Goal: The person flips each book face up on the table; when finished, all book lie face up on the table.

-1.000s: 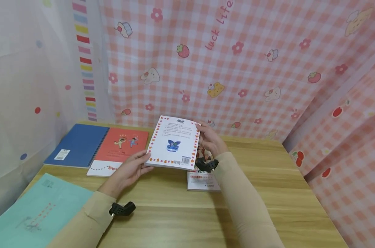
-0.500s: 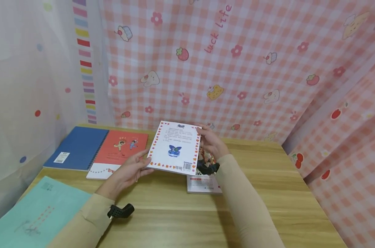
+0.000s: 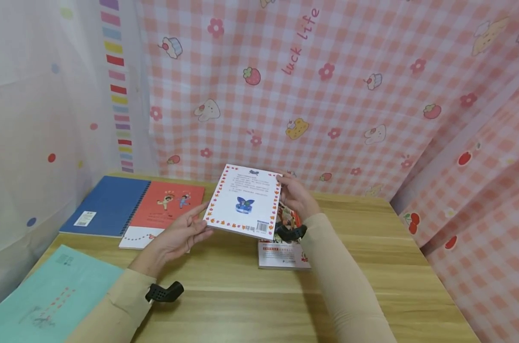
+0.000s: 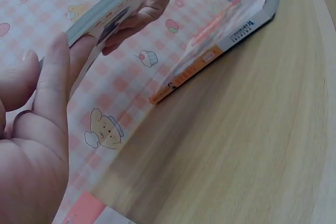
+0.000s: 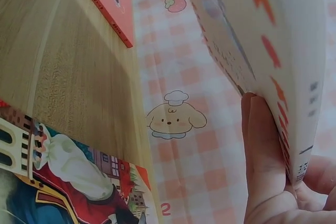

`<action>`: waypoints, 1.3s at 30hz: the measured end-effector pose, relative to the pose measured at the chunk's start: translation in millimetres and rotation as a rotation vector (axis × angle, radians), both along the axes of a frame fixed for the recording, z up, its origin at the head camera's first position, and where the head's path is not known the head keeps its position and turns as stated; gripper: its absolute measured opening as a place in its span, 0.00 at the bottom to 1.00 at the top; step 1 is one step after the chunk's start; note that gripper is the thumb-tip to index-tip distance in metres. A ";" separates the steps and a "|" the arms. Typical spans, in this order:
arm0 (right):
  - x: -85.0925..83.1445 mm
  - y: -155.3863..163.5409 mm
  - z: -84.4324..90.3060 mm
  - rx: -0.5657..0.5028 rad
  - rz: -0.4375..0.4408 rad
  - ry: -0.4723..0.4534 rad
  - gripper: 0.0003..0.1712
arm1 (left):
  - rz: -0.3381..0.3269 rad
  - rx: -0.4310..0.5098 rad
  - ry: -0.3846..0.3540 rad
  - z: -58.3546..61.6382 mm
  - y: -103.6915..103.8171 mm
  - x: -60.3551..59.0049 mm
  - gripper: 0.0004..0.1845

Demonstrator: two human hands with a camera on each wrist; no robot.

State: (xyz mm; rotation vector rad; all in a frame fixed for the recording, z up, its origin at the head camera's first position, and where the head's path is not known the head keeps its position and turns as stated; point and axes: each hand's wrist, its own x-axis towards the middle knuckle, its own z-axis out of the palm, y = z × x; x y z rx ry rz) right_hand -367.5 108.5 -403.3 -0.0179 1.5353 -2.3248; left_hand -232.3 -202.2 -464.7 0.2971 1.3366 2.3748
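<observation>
A white book [image 3: 250, 190] with a leaf border, a blue winged picture and a barcode is held above the table, back cover up. My left hand [image 3: 175, 238] pinches its near left corner between thumb and fingers. At the far right edge, my right hand [image 3: 300, 195] grips it; in the right wrist view thumb and fingers [image 5: 265, 145] lie on either side of the book [image 5: 299, 40]. Beneath and to the right lies another thick book [image 3: 280, 257], partly hidden by the held book and right wrist. Its colourful illustrated cover [image 5: 79, 177] shows in the right wrist view.
At the back left, a blue notebook cover [image 3: 105, 205] and a red-and-white book [image 3: 169, 202] lie side by side on the wooden table [image 3: 225, 305]. A turquoise book [image 3: 57, 290] lies at the front left. Checked curtain [image 3: 250, 105] hangs behind the table.
The white book dips a little, then rises and shifts slightly right, with both hands still holding it. The other books stay where they lie.
</observation>
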 end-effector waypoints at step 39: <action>-5.3 9.5 0.1 -0.102 0.057 -0.002 0.30 | 0.216 -0.113 0.031 -8.1 0.4 -6.0 0.28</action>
